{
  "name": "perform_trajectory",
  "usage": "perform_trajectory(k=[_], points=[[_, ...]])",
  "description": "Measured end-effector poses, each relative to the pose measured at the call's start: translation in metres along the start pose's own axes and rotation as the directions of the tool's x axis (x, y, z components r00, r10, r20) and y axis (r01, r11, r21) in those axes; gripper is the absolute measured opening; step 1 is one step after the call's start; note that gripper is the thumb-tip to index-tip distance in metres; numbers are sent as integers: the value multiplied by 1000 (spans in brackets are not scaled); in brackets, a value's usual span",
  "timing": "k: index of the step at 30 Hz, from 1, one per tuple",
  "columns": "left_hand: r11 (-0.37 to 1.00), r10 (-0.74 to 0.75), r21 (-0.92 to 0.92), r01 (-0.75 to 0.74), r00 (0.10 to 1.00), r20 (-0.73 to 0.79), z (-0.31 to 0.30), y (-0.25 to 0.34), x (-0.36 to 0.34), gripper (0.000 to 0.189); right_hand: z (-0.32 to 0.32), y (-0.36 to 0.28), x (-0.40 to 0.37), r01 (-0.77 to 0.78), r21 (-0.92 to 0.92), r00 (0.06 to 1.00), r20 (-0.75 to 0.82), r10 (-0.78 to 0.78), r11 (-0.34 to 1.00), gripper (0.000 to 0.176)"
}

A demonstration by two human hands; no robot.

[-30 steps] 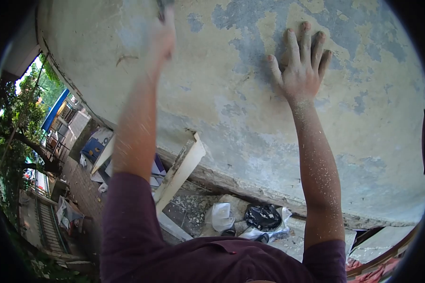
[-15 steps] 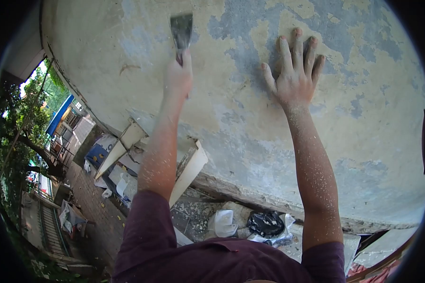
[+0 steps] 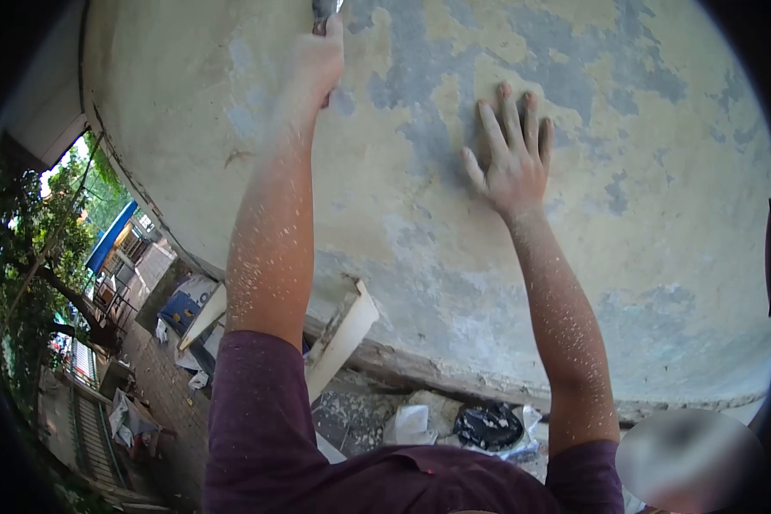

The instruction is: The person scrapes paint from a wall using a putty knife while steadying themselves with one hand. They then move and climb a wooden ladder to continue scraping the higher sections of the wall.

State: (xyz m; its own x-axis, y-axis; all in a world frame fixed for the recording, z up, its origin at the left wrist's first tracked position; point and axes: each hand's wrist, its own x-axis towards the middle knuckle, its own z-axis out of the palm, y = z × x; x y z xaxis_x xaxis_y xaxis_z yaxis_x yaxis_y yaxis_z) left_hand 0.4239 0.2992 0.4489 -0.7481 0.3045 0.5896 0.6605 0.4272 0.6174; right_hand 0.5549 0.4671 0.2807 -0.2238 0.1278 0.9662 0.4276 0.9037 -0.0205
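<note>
My left hand (image 3: 317,68) is wrapped round the handle of a scraper (image 3: 326,10) high at the top of the view. The scraper's metal blade is partly cut off by the upper edge. My right hand (image 3: 520,171) lies flat with fingers spread on the wall (image 3: 454,257). That wall has pale yellowish paint, with large grey patches where the coating is gone. Pale flakes and dust speckle both forearms.
Below the wall lie a black plastic bag (image 3: 488,427) and a white bag (image 3: 409,425) on debris-covered ground. A pale board (image 3: 343,338) leans by the wall's foot. Trees (image 3: 47,283) and a brick path (image 3: 158,377) are at left. A blurred oval covers the lower right.
My left hand and the scraper have moved up the wall, the blade now partly out of view. My right hand stays flat, appearing slightly lower and left. A blurred oval has appeared at lower right.
</note>
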Motion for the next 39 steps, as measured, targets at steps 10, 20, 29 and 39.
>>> perform_trajectory(k=[10, 20, 29, 39], points=[[955, -271, 160, 250, 954, 126, 181, -228, -255, 45, -37, 118, -48, -166, -190, 976, -170, 134, 968, 64], [974, -56, -219, 53, 998, -6, 184, -181, -214, 37, -35, 124, -51, -94, -151, 977, -202, 63, 984, 63], [978, 192, -45, -205, 961, -200, 115, -83, -75, 52, -36, 124, -54, -89, -181, 984, -171, 58, 980, 63], [987, -77, -134, 83, 996, 54, 232, -200, -278, 43, -34, 123, -56, -107, -147, 978, -191, 78, 983, 61]])
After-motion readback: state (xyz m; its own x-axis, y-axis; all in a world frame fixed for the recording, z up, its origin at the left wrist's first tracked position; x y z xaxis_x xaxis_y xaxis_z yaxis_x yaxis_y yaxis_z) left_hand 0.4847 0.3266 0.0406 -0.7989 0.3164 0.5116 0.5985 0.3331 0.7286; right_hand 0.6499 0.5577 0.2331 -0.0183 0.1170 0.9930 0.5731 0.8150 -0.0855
